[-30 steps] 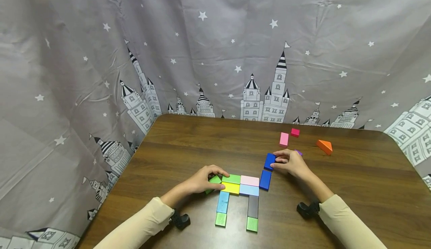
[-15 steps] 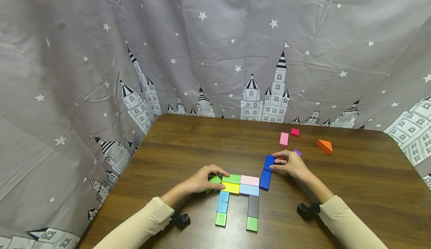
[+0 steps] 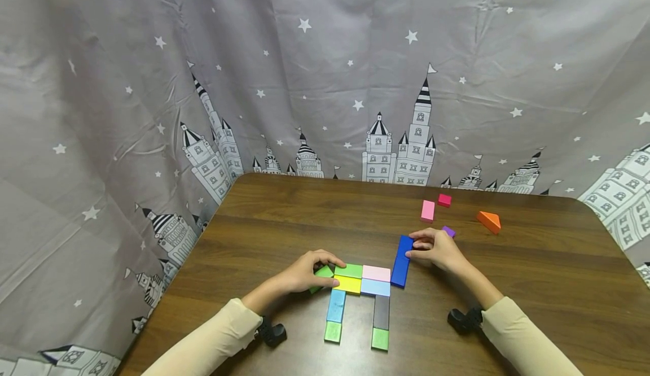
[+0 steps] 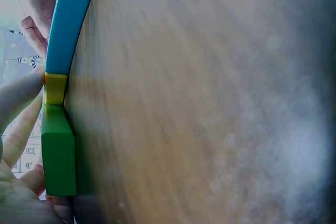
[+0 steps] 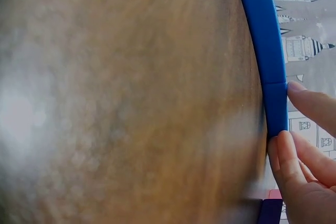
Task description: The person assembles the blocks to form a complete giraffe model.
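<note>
My right hand (image 3: 442, 249) pinches the far blue block (image 3: 404, 244), thumb on its side and fingertips at its far end. That block lies end to end with another blue block (image 3: 399, 273), both slanting away from a pink block (image 3: 376, 273) and a light blue block (image 3: 375, 287). My left hand (image 3: 307, 272) rests at the other end of the row. Its thumb touches the yellow block (image 3: 347, 284) and its index finger the light green block (image 3: 348, 271). Partly hidden beneath it lies a darker green block (image 4: 59, 163).
Below the row, a blue block (image 3: 336, 306) and a dark grey block (image 3: 382, 311) each end in a small green block (image 3: 380, 339). Farther back lie a pink block (image 3: 427, 211), a red block (image 3: 444, 200), a purple block (image 3: 448, 231) and an orange triangle (image 3: 490, 222).
My right hand has drawn the far blue block slightly nearer and to the left, closing the gap to the other blue block. The left hand has stayed in place.
</note>
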Demonstrator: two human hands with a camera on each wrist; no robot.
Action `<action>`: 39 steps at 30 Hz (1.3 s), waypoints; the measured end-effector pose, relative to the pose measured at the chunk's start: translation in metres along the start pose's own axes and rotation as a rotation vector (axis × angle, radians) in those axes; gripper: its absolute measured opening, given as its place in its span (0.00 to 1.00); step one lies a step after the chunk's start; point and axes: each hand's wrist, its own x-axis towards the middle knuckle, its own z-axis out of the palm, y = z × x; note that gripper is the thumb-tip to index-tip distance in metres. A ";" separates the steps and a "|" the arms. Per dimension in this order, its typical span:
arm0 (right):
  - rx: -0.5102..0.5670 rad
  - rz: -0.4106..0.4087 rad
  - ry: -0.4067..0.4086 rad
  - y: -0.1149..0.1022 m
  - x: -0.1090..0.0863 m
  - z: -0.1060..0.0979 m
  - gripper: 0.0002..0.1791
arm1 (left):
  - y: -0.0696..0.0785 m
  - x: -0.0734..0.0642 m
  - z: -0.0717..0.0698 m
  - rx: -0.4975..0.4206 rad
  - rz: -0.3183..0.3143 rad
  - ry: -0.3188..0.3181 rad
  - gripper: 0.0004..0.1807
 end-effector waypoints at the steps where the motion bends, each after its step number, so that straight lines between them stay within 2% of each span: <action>1: -0.004 0.001 0.000 0.000 0.000 0.000 0.23 | 0.000 0.000 0.000 0.001 -0.001 0.000 0.19; 13: -0.025 -0.028 0.007 -0.001 0.000 -0.002 0.23 | -0.001 0.001 0.000 0.001 -0.004 0.002 0.19; 24: -0.010 -0.058 0.238 0.000 -0.008 -0.022 0.23 | 0.001 0.000 0.000 -0.006 0.000 0.000 0.19; 29: -0.074 -0.009 0.354 0.005 -0.013 -0.034 0.24 | 0.002 -0.001 0.000 -0.011 0.003 0.000 0.19; 32: -0.130 0.043 0.397 0.008 -0.016 -0.040 0.26 | 0.002 -0.001 0.000 -0.014 0.008 -0.001 0.19; 35: -0.181 0.102 0.410 0.010 -0.020 -0.044 0.30 | 0.001 -0.001 0.000 -0.011 0.012 -0.001 0.19; 39: -0.221 0.169 0.386 0.010 -0.023 -0.047 0.34 | 0.001 -0.001 0.000 -0.006 0.012 -0.003 0.19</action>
